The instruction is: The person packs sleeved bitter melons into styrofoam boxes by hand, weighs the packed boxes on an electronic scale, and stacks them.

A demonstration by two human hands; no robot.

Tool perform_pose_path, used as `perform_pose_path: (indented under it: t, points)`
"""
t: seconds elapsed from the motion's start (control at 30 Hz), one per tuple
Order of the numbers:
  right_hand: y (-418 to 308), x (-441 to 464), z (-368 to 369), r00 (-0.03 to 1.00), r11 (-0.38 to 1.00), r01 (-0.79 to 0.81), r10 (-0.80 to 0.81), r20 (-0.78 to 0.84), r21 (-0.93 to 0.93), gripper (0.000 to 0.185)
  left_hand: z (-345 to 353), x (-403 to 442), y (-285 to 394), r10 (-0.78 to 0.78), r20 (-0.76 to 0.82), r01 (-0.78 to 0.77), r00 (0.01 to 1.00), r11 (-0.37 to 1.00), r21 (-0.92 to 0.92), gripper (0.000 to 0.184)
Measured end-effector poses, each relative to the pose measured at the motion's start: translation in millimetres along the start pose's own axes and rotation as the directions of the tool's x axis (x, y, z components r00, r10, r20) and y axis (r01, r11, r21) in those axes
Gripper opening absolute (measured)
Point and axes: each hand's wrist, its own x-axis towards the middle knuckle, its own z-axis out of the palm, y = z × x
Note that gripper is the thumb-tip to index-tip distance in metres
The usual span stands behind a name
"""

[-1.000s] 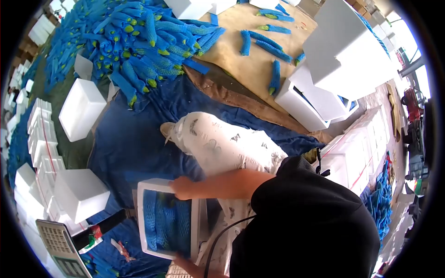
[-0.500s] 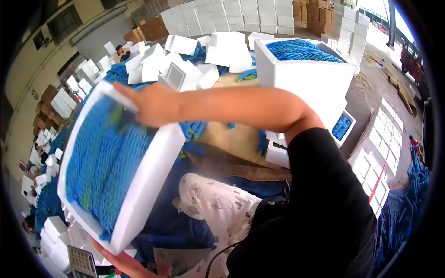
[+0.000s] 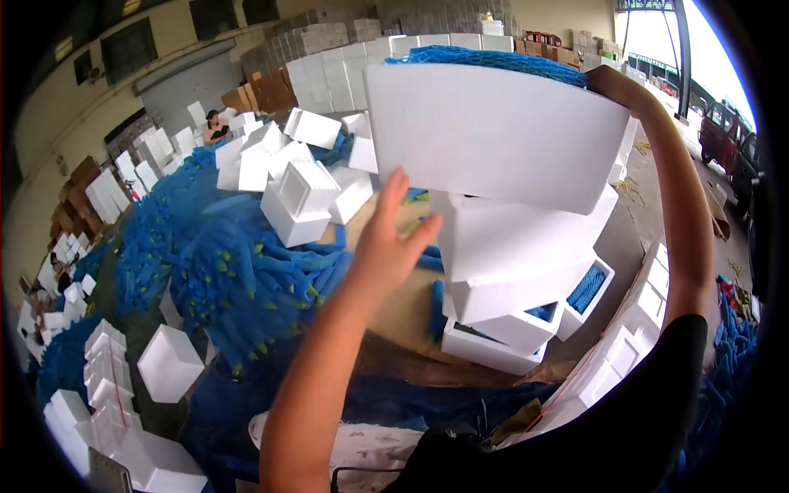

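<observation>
A large box of white foam stands over a stack of boxes, its broad side facing the wearer and its base sloping down to the right. Whether it rests on the stack or is held just above it, I cannot tell. Blue netted bundles show above its rim. The right hand is at the upper right corner of the large box, its fingers bent over the edge and gripping it. The left hand is at the lower left of the large box, fingers spread and open, thumb apart; whether it touches the foam is unclear.

Below the large box, to the right, an open box holds more blue netting. Left of the large box are loose white boxes, tipped at various angles, and a broad heap of blue netted pieces with yellow-green ends. Farther left of and below the large box, a single box sits near a strapped row of boxes. Behind the large box runs a wall of white boxes. Well to its left, beyond the heap, is another person.
</observation>
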Motion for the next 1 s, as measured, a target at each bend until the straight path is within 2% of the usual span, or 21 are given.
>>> perform_pose_path:
  t: [0.03, 0.07, 0.13, 0.2, 0.23, 0.3, 0.33, 0.4, 0.47, 0.5, 0.6, 0.7, 0.77, 0.83, 0.87, 0.9, 0.93, 0.97, 1.0]
  points:
    - [-16.6, -0.8, -6.3, 0.998, 0.992, -0.027, 0.033, 0.045, -0.124, 0.029, 0.5, -19.0, -1.2, 0.086, -0.004, -0.083, 0.996, 0.975, 0.208, 0.063]
    - [-19.9, -4.7, -2.9, 0.998, 0.992, -0.036, 0.041, 0.044, -0.117, 0.029, 2.3, -44.7, -1.9, 0.149, 0.009, -0.140, 0.989, 0.908, 0.396, 0.052]
    - [-29.0, 1.5, -0.4, 0.996, 0.924, 0.090, -0.086, 0.029, -0.371, 0.028, -16.6, -80.0, -25.6, -0.040, -0.018, 0.043, 0.999, 0.967, 0.251, 0.037]
    - [-17.8, 31.5, -2.6, 0.997, 0.908, 0.079, -0.072, 0.033, -0.411, 0.028, -33.8, -127.1, -53.6, -0.154, -0.178, 0.204, 0.972, 0.929, 0.308, 0.028]
    - [-25.7, 34.0, -0.8, 0.991, 0.822, -0.046, -0.033, -0.128, -0.567, 0.029, -45.4, -139.7, -71.3, -0.161, -0.198, 0.218, 0.967, 0.924, 0.313, 0.028]
    - [-46.0, 54.3, 10.5, 0.920, 0.837, -0.059, -0.166, -0.355, -0.544, 0.033, -65.8, -203.9, -104.2, -0.400, -0.250, 0.430, 0.882, 0.900, 0.075, 0.023]
    - [-56.2, 66.3, 8.2, 0.860, 0.925, 0.071, -0.246, -0.447, -0.373, 0.037, -66.9, -226.5, -104.6, -0.346, -0.366, 0.419, 0.864, 0.897, 0.141, 0.021]
    - [-103.0, 59.7, 17.8, 0.669, 0.886, 0.401, -0.456, -0.587, -0.230, 0.039, -73.4, -276.7, -137.4, -0.403, -0.393, 0.468, 0.827, 0.880, 0.080, 0.020]
    - [-123.2, 75.8, 42.4, 0.765, 0.795, 0.593, -0.506, -0.399, 0.129, 0.060, -70.7, -307.7, -137.5, -0.473, -0.477, 0.525, 0.741, 0.850, -0.027, 0.020]
    - [-140.1, 67.4, 62.1, 0.933, 0.939, 0.221, -0.282, -0.224, -0.265, 0.078, -70.5, -314.8, -128.4, -0.465, -0.491, 0.524, 0.737, 0.852, -0.022, 0.020]
    - [-133.9, 62.4, 56.6, 0.983, 0.982, 0.134, -0.149, -0.108, -0.130, 0.082, -67.6, -334.0, -112.8, -0.443, -0.519, 0.428, 0.731, 0.890, -0.158, 0.020]
    - [-126.2, 58.1, 61.8, 0.986, 0.986, 0.073, -0.093, -0.136, -0.147, 0.079, -78.1, -348.2, -86.0, -0.430, -0.583, 0.360, 0.689, 0.902, -0.239, 0.019]
    - [-125.6, 64.6, 67.7, 0.986, 0.989, 0.013, -0.037, -0.161, -0.147, 0.077, -96.8, -364.2, -55.8, -0.422, -0.672, 0.333, 0.609, 0.905, -0.266, 0.020]
    - [-130.0, 61.9, 67.0, 0.971, 0.978, -0.129, 0.092, -0.221, -0.161, 0.074, -116.0, -393.1, -39.7, -0.419, -0.752, 0.332, 0.509, 0.902, -0.277, 0.019]
    - [-139.8, 56.5, 67.3, 0.947, 0.955, -0.222, 0.163, -0.276, -0.199, 0.073, -125.8, -410.4, -34.5, -0.447, -0.779, 0.346, 0.440, 0.885, -0.312, 0.018]
    - [-153.7, 46.2, 68.8, 0.925, 0.940, -0.218, 0.113, -0.364, -0.263, 0.073, -137.5, -427.8, -33.2, -0.407, -0.838, 0.345, 0.363, 0.894, -0.285, 0.018]
    - [-170.1, 23.8, 75.9, 0.852, 0.882, -0.034, -0.221, -0.475, -0.470, 0.069, -150.6, -456.4, -48.7, -0.314, -0.891, 0.346, 0.329, 0.918, -0.195, 0.018]
    - [-186.0, 24.8, 97.0, 0.536, 0.829, -0.047, -0.450, -0.714, -0.558, 0.059, -164.3, -474.2, -47.2, -0.329, -0.920, 0.431, 0.211, 0.876, -0.215, 0.018]
    - [-228.2, 6.5, 109.6, 0.391, 0.821, 0.253, -0.570, -0.722, -0.511, 0.051, -176.6, -488.7, -47.6, -0.326, -0.942, 0.509, 0.080, 0.826, -0.243, 0.018]
